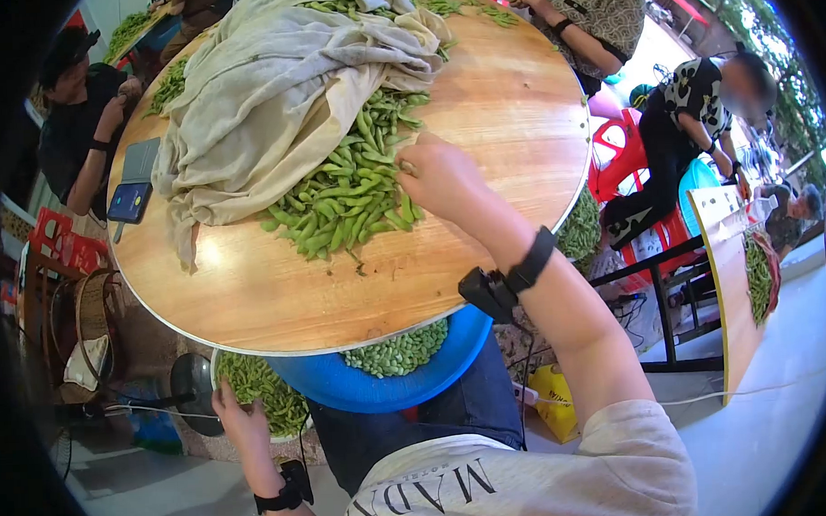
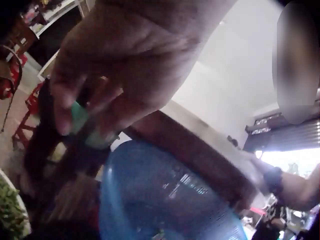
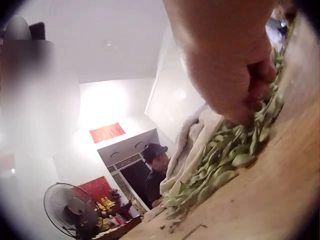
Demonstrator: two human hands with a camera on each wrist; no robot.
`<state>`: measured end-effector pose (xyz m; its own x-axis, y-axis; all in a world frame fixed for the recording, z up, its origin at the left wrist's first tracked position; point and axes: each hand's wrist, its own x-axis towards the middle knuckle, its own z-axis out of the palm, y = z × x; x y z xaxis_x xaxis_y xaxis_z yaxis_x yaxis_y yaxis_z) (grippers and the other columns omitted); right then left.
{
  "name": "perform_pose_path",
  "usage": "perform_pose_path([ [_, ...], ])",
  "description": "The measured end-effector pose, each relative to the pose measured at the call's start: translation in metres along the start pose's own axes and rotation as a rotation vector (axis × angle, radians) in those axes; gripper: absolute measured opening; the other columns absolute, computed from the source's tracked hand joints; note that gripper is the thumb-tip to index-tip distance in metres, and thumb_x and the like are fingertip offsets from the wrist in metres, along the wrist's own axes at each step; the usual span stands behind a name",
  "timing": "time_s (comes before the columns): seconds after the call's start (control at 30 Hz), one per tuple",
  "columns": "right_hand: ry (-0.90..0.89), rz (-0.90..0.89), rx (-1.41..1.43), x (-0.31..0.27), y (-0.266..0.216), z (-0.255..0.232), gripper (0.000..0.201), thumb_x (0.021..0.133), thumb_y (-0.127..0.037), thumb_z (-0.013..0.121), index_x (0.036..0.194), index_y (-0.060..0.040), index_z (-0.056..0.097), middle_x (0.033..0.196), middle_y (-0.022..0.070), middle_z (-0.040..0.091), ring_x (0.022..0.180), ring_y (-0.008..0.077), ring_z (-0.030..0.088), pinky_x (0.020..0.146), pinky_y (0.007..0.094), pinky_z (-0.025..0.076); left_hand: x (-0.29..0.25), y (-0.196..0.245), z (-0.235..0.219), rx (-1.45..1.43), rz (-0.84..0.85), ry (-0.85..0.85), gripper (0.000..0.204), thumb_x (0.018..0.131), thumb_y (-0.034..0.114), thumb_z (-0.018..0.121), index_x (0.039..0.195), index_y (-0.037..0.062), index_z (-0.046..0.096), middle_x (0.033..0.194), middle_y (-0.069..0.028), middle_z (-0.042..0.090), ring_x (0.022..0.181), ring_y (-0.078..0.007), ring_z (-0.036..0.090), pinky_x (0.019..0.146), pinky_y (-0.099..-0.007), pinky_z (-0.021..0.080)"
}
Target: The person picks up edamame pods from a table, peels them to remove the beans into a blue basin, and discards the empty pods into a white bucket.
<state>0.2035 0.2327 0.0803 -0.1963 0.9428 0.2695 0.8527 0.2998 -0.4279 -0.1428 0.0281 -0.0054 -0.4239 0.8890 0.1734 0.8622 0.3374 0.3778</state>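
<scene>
Reaching into the pods [image 1: 352, 192] on the tabletop [image 1: 481, 110], the right hand [image 1: 439, 177] has its fingers curled down into the edge of the heap; the right wrist view shows the fingertips [image 3: 245, 112] buried among pods, though whether they pinch one I cannot tell. The pile runs from that hand back under a cloth [image 1: 279, 72] bunched over the far side of the round wooden top. A phone [image 1: 129, 202] lies left of the cloth. The left hand [image 1: 239, 419] hangs below the table edge, over a bowl [image 1: 218, 367] of green pods, its fingers pinching something green [image 2: 80, 117], blurred in the left wrist view. Beside it, on the lap, sits a blue basket [image 1: 345, 388] holding shelled beans [image 1: 398, 351]. Other people sit around the table.
</scene>
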Motion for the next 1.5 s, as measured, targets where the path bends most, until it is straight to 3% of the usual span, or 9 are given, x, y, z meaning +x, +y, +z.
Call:
perform_pose_path([
  [0.13, -0.011, -0.054, -0.001, 0.008, 0.006, 0.015, 0.017, 0.07, -0.015, 0.055, 0.083, -0.0046, 0.058, 0.089, 0.02, 0.055, 0.077, 0.0367, 0.055, 0.068, 0.042, 0.045, 0.002, 0.02, -0.009, -0.588, -0.178, -0.369, 0.028, 0.076, 0.002, 0.058, 0.102, -0.0044, 0.056, 0.087, -0.0158, 0.06, 0.071, -0.0202, 0.059, 0.059, -0.0256, 0.047],
  [0.27, 0.102, -0.005, 0.272, -0.002, 0.004, 0.0, 0.017, 0.07, -0.015, 0.062, 0.082, -0.0035, 0.059, 0.071, 0.0106, 0.056, 0.063, 0.0219, 0.053, 0.058, 0.0322, 0.043, 0.002, 0.087, -0.031, -1.013, -0.192, -0.564, 0.021, 0.079, 0.001, 0.055, 0.098, -0.0056, 0.057, 0.079, -0.0093, 0.063, 0.058, -0.0101, 0.057, 0.052, -0.0201, 0.044],
  [0.5, -0.179, 0.159, 0.707, -0.084, -0.068, -0.02, 0.019, 0.068, -0.015, 0.065, 0.08, -0.002, 0.058, 0.065, 0.0133, 0.056, 0.06, 0.0193, 0.054, 0.056, 0.0308, 0.043, -0.013, 0.179, -0.035, -1.281, 0.018, -0.473, 0.023, 0.082, 0.001, 0.05, 0.104, -0.0039, 0.056, 0.082, -0.0086, 0.063, 0.056, -0.0102, 0.056, 0.047, -0.0177, 0.04],
  [0.73, -0.21, -0.21, 0.737, -0.131, -0.084, -0.006, 0.02, 0.075, -0.014, 0.062, 0.089, -0.0012, 0.057, 0.073, 0.0114, 0.055, 0.065, 0.0166, 0.053, 0.058, 0.0292, 0.043, -0.026, 0.16, -0.019, -1.264, 0.024, -0.57, 0.022, 0.084, 0.004, 0.051, 0.103, -0.0053, 0.056, 0.076, -0.006, 0.061, 0.056, -0.0084, 0.053, 0.048, -0.0179, 0.04],
  [0.77, -0.408, -0.017, 0.853, -0.131, -0.083, -0.015, 0.014, 0.083, -0.013, 0.055, 0.092, -0.0033, 0.057, 0.07, 0.0003, 0.053, 0.061, 0.0075, 0.048, 0.052, 0.024, 0.04, -0.028, 0.156, -0.021, -1.296, 0.007, -0.591, 0.021, 0.085, 0.004, 0.05, 0.104, -0.0043, 0.056, 0.077, -0.0056, 0.06, 0.057, -0.0081, 0.054, 0.049, -0.0177, 0.041],
  [0.87, -0.508, 0.185, 1.075, -0.13, -0.084, -0.013, 0.022, 0.09, -0.02, 0.045, 0.092, -0.0026, 0.058, 0.069, -0.0008, 0.051, 0.058, 0.0048, 0.045, 0.05, 0.019, 0.037, -0.033, 0.148, -0.024, -1.33, 0.035, -0.615, 0.021, 0.086, 0.003, 0.048, 0.105, -0.0024, 0.056, 0.079, -0.005, 0.06, 0.06, -0.0078, 0.055, 0.05, -0.0175, 0.042],
  [1.03, -0.557, 0.206, 1.144, -0.137, -0.091, 0.001, 0.028, 0.091, -0.025, 0.041, 0.082, -0.0022, 0.055, 0.06, -0.0013, 0.046, 0.052, 0.0065, 0.041, 0.047, 0.0199, 0.035, -0.04, 0.145, -0.023, -1.097, 0.284, -0.407, 0.02, 0.083, -0.001, 0.051, 0.102, -0.003, 0.056, 0.08, -0.0056, 0.058, 0.057, -0.008, 0.052, 0.05, -0.0187, 0.042],
  [1.13, -0.566, 0.199, 1.209, -0.14, -0.096, 0.008, 0.032, 0.092, -0.027, 0.04, 0.076, -0.0022, 0.051, 0.057, -0.0012, 0.043, 0.05, 0.0064, 0.039, 0.045, 0.0209, 0.033, -0.045, 0.147, -0.027, -1.172, 0.115, -0.413, 0.016, 0.082, -0.003, 0.052, 0.097, -0.0037, 0.056, 0.08, -0.0059, 0.059, 0.058, -0.007, 0.052, 0.049, -0.0186, 0.042],
  [1.5, -0.635, 0.139, 1.172, -0.138, -0.102, 0.009, 0.032, 0.092, -0.032, 0.04, 0.08, -0.0036, 0.049, 0.059, -0.0011, 0.043, 0.052, 0.0054, 0.039, 0.045, 0.0188, 0.032, -0.044, 0.135, -0.024, -1.017, 0.273, -0.319, 0.011, 0.077, -0.001, 0.059, 0.088, -0.0024, 0.059, 0.066, -0.006, 0.058, 0.052, -0.0072, 0.052, 0.046, -0.0203, 0.041],
])
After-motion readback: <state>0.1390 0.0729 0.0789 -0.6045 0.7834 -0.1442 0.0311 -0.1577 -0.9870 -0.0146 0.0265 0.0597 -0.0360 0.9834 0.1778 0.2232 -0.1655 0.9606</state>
